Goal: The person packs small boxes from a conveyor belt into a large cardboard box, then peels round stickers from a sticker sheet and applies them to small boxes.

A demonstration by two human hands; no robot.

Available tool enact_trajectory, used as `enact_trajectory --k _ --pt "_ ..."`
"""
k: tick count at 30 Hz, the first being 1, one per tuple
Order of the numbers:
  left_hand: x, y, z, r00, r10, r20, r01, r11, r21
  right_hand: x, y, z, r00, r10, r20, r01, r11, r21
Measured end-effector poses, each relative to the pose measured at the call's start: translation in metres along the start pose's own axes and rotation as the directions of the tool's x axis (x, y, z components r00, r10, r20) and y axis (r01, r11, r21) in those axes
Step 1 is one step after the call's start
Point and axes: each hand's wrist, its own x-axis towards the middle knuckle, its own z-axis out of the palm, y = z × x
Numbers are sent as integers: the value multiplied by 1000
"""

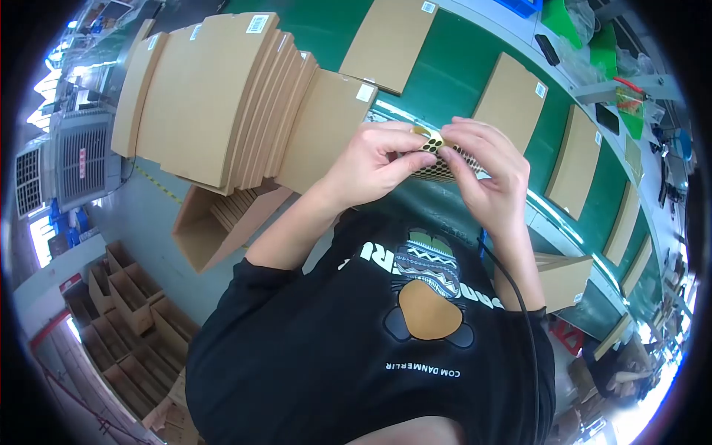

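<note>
In front of my chest, both hands hold a small sheet with rows of dark round dots (pixel 436 172), which looks like a sticker sheet. My left hand (pixel 371 162) pinches its upper left edge between thumb and fingers. My right hand (pixel 493 169) grips the same edge from the other side, its thumb close to the left one. Between the fingertips the edge is bent, with a pale yellowish strip showing. The right fingers hide part of the sheet.
A green conveyor or worktop (pixel 452 48) carries flat brown cartons (pixel 391 41) with white labels. A tall stack of cartons (pixel 208 96) stands to the left. Beneath it is an open box (pixel 200 233). Divided cardboard boxes (pixel 130 326) lie lower left. A black cable (pixel 525 319) hangs by my right arm.
</note>
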Motion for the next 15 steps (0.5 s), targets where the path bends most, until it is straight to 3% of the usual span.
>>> enact_trajectory --k 2,7,15 --pt "5 0 0 999 -37 -5 37 999 -17 1 3 0 999 37 -10 -36 999 37" --pt "20 -2 -3 997 72 -2 -71 994 80 7 12 -2 993 116 -5 -114 981 157" --pt "41 -10 -4 999 37 6 -37 997 68 18 32 2 996 93 -7 -93 995 31"
